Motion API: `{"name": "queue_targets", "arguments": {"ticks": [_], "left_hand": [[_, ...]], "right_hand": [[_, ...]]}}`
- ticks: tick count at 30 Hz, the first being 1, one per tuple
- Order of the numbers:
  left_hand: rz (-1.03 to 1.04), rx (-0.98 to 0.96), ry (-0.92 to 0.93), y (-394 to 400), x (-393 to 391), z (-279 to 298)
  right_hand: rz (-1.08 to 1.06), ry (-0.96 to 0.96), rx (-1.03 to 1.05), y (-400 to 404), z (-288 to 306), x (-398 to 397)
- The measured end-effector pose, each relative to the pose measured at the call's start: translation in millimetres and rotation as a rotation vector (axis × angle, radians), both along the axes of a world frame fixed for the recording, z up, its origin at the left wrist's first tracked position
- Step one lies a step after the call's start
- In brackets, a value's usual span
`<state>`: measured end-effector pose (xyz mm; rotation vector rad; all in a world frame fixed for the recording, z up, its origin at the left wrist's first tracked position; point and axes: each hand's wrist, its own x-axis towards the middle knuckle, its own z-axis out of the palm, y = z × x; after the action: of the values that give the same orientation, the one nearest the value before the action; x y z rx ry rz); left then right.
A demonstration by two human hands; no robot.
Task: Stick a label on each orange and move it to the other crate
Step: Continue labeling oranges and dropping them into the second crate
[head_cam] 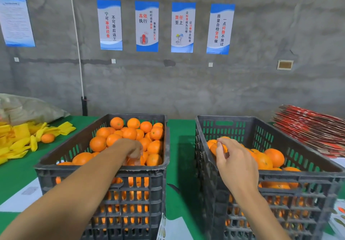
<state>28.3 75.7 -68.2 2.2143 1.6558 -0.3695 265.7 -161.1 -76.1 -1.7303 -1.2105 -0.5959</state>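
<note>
Left hand [133, 151] reaches down into left crate [100, 172], fingers curled on an orange [134, 160] directly beneath. Right hand [235, 162] hovers over right crate [298, 176], fingertips pinched together; contents indiscernible.

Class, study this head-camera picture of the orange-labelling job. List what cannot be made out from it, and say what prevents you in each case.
- Whether the left hand, reaching into the left crate, grips an orange: its curled fingers are motion-blurred.
- Whether the right hand pinches a label above the right crate: anything between the fingers is too small.
- Labels on the oranges in the right crate: none resolvable.
- The sticker sheet: cut off by the bottom edge.
</note>
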Motion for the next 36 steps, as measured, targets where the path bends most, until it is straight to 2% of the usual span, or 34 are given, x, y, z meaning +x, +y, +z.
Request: {"name": "queue_targets", "arguments": {"ticks": [2,6,9,11,13,17,19,24,31,34,36], "left_hand": [[-0.028,0.109,-0.054,-4.9,2.0,7.8],[-0.171,0.575,-0.273,-27.5,6.1,30.4],[-0.217,0.827,-0.641,-69.9,10.5,39.7],[-0.302,0.868,-0.939,-107.7,18.0,37.6],[-0.451,0.817,-1.138,-145.7,27.5,26.0],[-0.546,0.679,-1.324,-191.8,42.0,-17.1],[-0.526,0.589,-1.32,-199.9,43.1,-44.9],[-0.438,0.361,-1.071,-202.4,46.5,-114.4],[-0.167,0.102,-0.898,-214.8,56.0,-198.0],[-0.078,0.047,-0.953,-208.3,52.0,-215.8],[-0.018,0.016,-1.019,-207.8,51.2,-225.4]], "right_hand": [[0.007,-0.018,-0.007,0.8,-1.3,0.2],[0.046,-0.044,0.019,0.9,-4.2,1.8],[0.22,-0.235,0.18,-3.2,-4.2,-4.6],[0.324,-0.33,0.282,-6.2,-7.5,-17.3],[0.357,-0.298,0.341,-11.6,-12.3,-30.5],[0.455,-0.111,0.347,-33.6,-36.6,-45.2],[0.494,-0.044,0.3,-44.7,-62.6,-45.5],[0.527,0.047,0.087,-58.1,-127.6,-34.7],[0.58,0.118,-0.492,-70.7,-196.2,-7.8],[0.584,0.065,-0.706,-81.7,-220.9,-4.5],[0.565,0.047,-0.733,-83.9,-226.7,-3.5]]}}
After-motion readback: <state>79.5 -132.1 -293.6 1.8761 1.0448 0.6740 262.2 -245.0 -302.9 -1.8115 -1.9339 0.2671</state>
